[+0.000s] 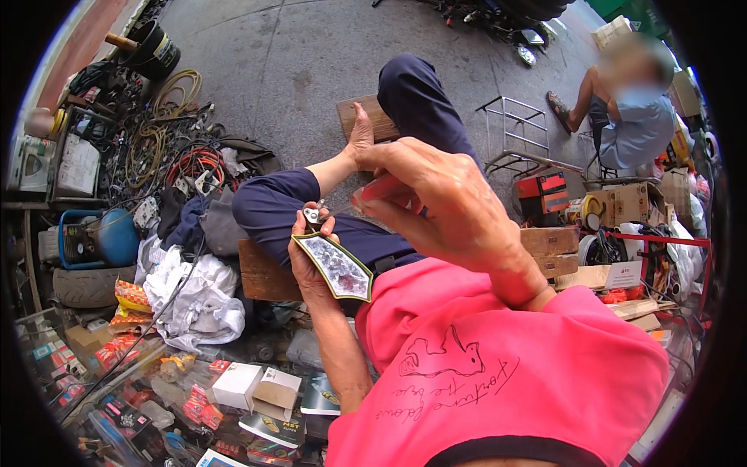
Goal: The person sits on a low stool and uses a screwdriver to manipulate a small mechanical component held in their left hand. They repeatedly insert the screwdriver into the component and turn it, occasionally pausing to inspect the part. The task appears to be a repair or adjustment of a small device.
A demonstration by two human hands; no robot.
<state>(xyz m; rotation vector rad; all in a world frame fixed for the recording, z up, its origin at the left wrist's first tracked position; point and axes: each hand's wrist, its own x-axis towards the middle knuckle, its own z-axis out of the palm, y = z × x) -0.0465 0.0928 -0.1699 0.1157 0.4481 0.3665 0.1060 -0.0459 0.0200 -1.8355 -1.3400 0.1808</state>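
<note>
My left hand is closed round a small mirror with a pointed, angular shape and a yellow-green and black rim, its glass turned up. At its upper end, by my fingertips, a silver metal joint sticks out. My right hand is up and to the right of the mirror, apart from it, with the fingers curled round a red, handle-like object. Most of that object is hidden by the hand, so its kind does not show.
My crossed legs lie below my hands. To the left are cables, parts and white cloths. Small boxes crowd the lower left. A metal rack stands at right, near a seated person. Wooden blocks lie beside me.
</note>
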